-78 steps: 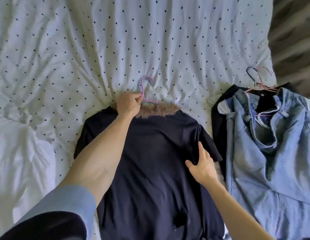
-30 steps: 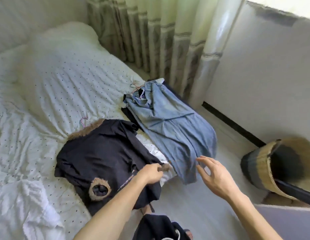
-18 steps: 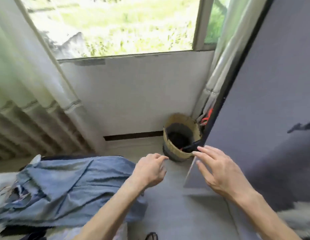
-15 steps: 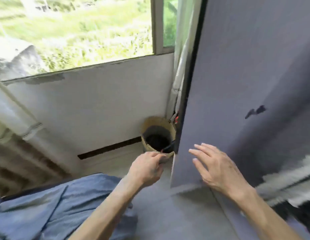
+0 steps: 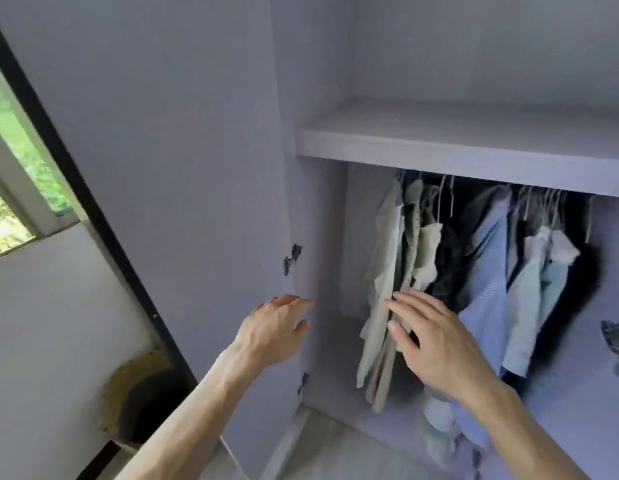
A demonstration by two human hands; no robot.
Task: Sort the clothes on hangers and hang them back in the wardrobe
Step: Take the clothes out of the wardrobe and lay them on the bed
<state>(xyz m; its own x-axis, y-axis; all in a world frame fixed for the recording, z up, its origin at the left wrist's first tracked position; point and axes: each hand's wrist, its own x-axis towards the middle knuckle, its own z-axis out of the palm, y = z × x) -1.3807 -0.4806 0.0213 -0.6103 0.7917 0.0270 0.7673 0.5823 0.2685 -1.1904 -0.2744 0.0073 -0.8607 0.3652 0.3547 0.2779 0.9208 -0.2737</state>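
Centrally, in the head view, the open wardrobe [image 5: 474,140] fills the upper right of the frame; clothes on hangers [image 5: 474,258] crowd its rail beneath the shelf. Left hand [image 5: 273,332], fingers loosely spread and empty, hovers near the door [image 5: 183,168] edge at centre. Right hand [image 5: 436,344], fingers extended and empty, reaches the pale garments [image 5: 387,271] at the row's left end; contact cannot be told. Advisably, part the row sideways with a flat palm to clear rail space, steadying the door.

Clothes on hangers [image 5: 474,271] hung under the wardrobe's shelf [image 5: 457,143], its open door [image 5: 179,168] left, a round woven basket [image 5: 134,403] seemingly behind.
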